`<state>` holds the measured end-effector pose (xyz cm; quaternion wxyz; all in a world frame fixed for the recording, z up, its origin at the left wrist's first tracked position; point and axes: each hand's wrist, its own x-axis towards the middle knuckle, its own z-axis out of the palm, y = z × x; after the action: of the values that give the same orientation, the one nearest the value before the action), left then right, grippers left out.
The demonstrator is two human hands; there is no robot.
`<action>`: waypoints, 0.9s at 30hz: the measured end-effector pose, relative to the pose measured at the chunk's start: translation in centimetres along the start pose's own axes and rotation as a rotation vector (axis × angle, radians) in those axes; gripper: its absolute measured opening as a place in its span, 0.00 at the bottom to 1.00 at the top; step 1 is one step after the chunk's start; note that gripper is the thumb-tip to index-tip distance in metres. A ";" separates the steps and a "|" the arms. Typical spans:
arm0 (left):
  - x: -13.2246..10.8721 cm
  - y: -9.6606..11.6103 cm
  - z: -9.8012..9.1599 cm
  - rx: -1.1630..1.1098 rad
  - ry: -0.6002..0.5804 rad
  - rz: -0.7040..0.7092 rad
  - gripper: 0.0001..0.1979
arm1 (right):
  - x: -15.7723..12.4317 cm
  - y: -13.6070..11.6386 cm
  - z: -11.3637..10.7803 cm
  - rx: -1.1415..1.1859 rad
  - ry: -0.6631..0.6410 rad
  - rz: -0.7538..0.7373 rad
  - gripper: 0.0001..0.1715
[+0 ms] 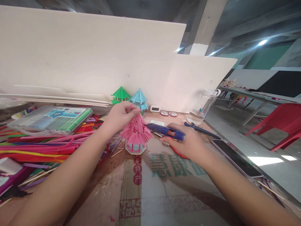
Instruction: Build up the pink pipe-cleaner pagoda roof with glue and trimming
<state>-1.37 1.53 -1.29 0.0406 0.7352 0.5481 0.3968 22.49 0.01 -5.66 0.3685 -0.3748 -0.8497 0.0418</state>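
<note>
My left hand (121,115) is closed in a pinch on the top of a pink straw pagoda model (136,135) that stands on the cardboard-covered table (150,194). My right hand (185,141) grips a blue glue gun (166,131), whose nozzle points left at the pagoda's roof. Under my right hand lies something with a red handle (178,153), partly hidden.
A green pagoda (120,94) and a light-blue pagoda (139,99) stand by the white board (89,62). Piles of coloured straws (42,147) and a clear plastic case (50,118) lie at left. A jar (202,106), scissors (199,128) and a phone (236,158) are at right.
</note>
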 end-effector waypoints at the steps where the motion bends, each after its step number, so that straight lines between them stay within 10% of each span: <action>1: 0.0 0.0 0.0 0.002 0.000 -0.002 0.16 | 0.0 0.0 0.0 0.011 0.003 0.000 0.16; 27: -0.2 0.3 0.0 -0.016 -0.019 -0.002 0.15 | 0.1 0.0 0.3 -0.125 0.054 0.037 0.16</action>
<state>-1.10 1.26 -1.23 0.0520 0.7380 0.5452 0.3942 22.26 0.11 -5.84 0.3661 -0.4136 -0.8335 -0.0147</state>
